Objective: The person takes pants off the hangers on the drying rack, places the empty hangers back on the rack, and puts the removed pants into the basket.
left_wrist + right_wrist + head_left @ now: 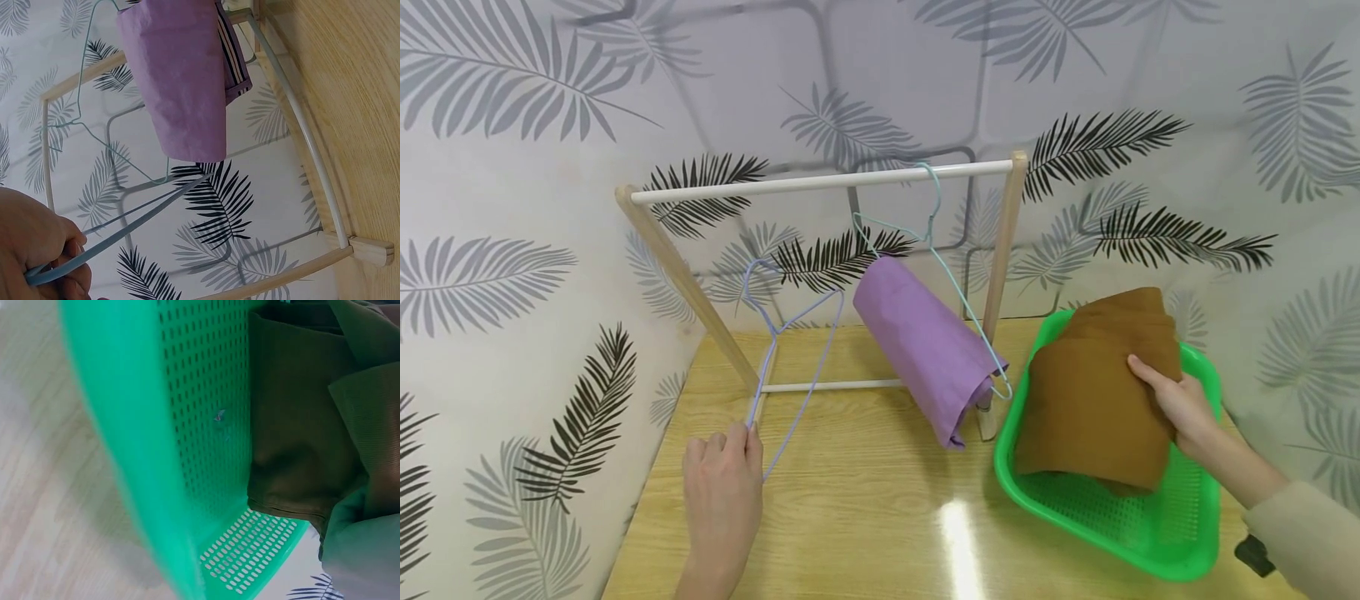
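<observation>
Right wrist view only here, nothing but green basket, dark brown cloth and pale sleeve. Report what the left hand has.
Observer: The left hand grips a lavender-blue hanger.
Operator: Tell me what hangs on the rack, if you see one.
Observer: A purple folded garment hangs on a mint-green hanger hooked over its white rail.
Operator: Now place my basket against that rack.
Observer: In the head view, the green basket stands to the right of the rack.

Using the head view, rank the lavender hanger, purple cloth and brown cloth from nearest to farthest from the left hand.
1. Lavender hanger, in the left hand.
2. Purple cloth, near centre.
3. Brown cloth, right side, in the right hand.
</observation>
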A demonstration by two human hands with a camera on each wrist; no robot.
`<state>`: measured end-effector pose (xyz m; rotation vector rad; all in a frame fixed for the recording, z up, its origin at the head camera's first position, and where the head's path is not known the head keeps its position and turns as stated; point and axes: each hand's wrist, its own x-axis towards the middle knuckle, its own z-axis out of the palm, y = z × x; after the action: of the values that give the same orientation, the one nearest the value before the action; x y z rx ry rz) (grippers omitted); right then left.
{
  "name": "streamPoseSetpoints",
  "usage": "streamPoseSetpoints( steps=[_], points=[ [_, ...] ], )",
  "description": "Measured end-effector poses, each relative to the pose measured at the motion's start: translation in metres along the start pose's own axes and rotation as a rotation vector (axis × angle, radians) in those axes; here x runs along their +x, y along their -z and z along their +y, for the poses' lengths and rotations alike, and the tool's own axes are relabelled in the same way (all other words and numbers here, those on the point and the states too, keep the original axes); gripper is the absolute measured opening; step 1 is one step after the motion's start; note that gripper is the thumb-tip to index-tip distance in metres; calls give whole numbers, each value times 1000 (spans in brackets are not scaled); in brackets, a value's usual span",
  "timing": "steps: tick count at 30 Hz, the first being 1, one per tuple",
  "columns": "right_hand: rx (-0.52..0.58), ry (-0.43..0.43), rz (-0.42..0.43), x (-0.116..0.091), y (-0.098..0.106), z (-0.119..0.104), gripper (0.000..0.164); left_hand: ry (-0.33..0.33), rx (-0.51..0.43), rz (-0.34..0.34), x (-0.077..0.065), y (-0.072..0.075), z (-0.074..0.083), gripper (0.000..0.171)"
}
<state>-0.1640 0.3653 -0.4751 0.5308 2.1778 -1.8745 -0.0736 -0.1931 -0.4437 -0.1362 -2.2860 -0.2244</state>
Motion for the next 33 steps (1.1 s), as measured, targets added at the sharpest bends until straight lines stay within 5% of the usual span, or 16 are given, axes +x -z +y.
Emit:
streamPoseSetpoints(
  steps=[4,11,16,33],
  points=[
    [11,-54,13,-3,6,6,46,0,0,-5,0,1,0,31],
    [-87,-118,71,-5,11,16,110,5,-8,-4,1,1,0,29],
    [-188,-124,145,-6,9,22,114,4,-10,7,1,0,1,29],
    [-215,-133,214,-3,9,43,115,3,-25,25,1,-1,1,29]
  ],
)
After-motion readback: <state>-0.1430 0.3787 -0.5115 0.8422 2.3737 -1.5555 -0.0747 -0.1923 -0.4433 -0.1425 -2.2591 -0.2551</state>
